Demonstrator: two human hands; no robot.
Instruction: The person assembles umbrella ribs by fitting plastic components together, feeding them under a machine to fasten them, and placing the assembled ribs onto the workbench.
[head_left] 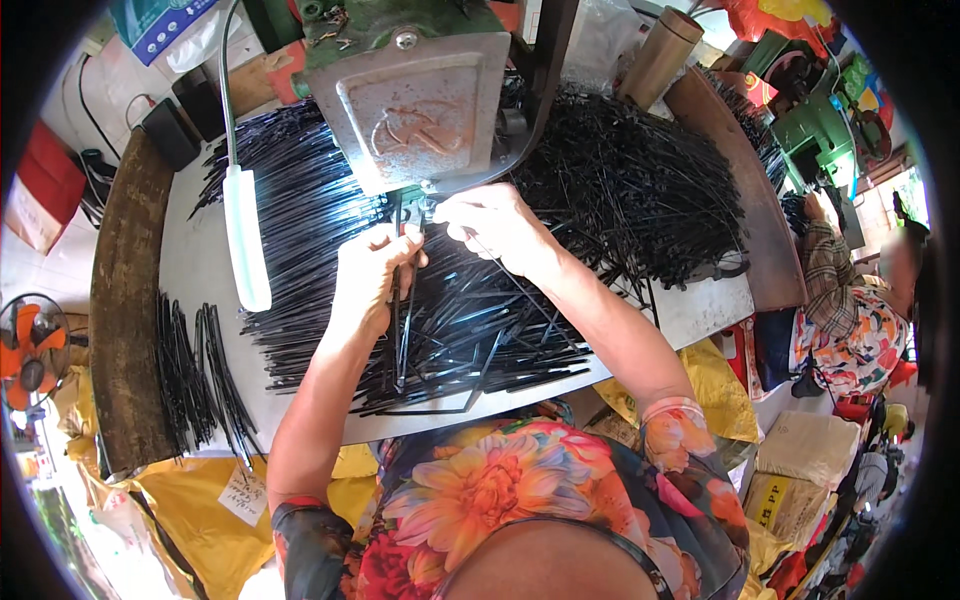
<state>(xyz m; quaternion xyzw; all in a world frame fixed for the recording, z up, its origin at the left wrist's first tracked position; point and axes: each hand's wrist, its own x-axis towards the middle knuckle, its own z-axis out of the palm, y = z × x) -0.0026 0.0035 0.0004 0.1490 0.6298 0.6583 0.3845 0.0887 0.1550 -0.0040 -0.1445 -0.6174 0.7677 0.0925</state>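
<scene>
My left hand (366, 272) is closed round a few thin black rods (402, 345), which hang down from its fingers over the worktable (215, 345). Just to its right, my right hand (505, 226) pinches another slim black rod (515, 283) that slants down to the right. Both sets of fingertips meet close under the front of a green bench machine with a worn metal cover (420, 115). The small working point between the fingers is partly hidden. Rows of similar black rods (290, 230) lie to the left, and a tangled heap of them (630, 185) lies to the right.
A lit white lamp (246, 240) hangs left of the machine. Wooden boards (135, 270) edge the table, with a separate bundle of rods (195, 375) inside the left one. An orange fan (32, 350) stands far left. Another person (850, 310) sits at a green machine at right.
</scene>
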